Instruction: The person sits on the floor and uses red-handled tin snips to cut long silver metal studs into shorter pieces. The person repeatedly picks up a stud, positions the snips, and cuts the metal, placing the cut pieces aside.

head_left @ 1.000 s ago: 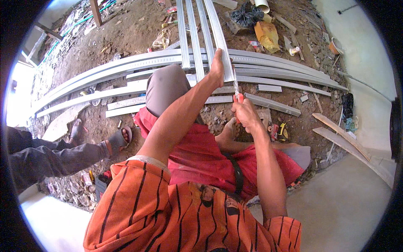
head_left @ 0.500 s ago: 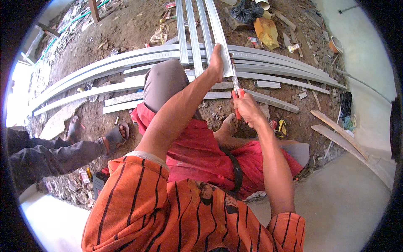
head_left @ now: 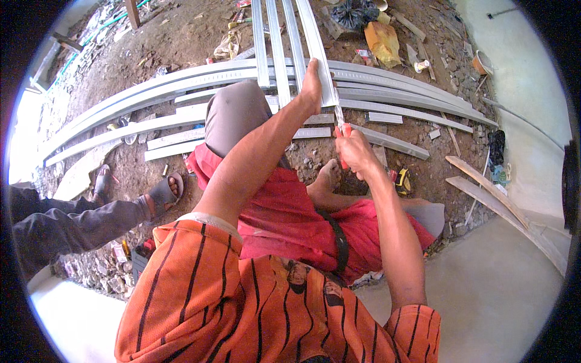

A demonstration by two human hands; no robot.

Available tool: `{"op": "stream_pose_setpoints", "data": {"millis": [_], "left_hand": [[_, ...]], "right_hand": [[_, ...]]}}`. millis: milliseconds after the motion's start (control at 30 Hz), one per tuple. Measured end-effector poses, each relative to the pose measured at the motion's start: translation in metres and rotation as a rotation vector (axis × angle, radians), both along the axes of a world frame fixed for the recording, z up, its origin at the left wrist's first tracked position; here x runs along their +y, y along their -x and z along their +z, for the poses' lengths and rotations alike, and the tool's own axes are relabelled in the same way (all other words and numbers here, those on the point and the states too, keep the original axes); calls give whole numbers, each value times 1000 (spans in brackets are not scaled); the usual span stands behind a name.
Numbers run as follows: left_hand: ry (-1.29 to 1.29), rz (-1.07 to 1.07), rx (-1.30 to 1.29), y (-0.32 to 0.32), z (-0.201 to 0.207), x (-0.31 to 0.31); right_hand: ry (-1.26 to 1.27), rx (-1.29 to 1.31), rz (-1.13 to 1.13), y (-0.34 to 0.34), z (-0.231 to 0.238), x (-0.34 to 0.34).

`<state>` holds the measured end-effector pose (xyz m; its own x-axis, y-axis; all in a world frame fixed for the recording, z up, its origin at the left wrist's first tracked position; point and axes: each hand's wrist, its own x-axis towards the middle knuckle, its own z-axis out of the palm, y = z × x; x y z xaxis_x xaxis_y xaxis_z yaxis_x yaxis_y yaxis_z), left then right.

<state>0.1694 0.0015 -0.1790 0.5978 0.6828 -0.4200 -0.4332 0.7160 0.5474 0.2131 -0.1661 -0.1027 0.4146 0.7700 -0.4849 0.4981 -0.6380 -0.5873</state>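
Observation:
My left hand [head_left: 311, 91] is wrapped around the near end of a silvery metal channel [head_left: 316, 57], which points away from me. In my right hand [head_left: 357, 150] is a pair of tin snips [head_left: 345, 131] with red handles, and my fingers are closed around them. The snips' blades meet the channel's near end, just right of my left hand; the exact bite is too small to make out. Several similar metal channels [head_left: 276, 54] lie side by side to the left of the held one.
Longer metal profiles [head_left: 175, 85] lie crosswise on the dirt under these channels. A yellow-black tape measure [head_left: 402, 181] rests by my right forearm. Wooden boards [head_left: 490, 196] lean at the right near the wall. Another person's sandalled foot [head_left: 166, 192] is at the left. A black plastic bag [head_left: 354, 17] lies far off.
The red handles of the snips have come closer together in my right hand. My left hand keeps its hold on the channel, and the whole view has shifted slightly.

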Motion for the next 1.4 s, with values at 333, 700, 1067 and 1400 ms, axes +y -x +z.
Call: {"op": "stream_pose_setpoints", "data": {"millis": [333, 700, 1067, 1400], "left_hand": [[-16, 43, -24, -4, -2, 1], [-54, 72, 39, -5, -3, 0], [-8, 61, 80, 1, 18, -6], [10, 27, 9, -4, 9, -4]], "right_hand": [[-27, 494, -171, 0, -13, -1], [-94, 642, -310, 13, -1, 3], [-123, 821, -284, 6, -14, 8], [-99, 900, -372, 1, -18, 13]]}}
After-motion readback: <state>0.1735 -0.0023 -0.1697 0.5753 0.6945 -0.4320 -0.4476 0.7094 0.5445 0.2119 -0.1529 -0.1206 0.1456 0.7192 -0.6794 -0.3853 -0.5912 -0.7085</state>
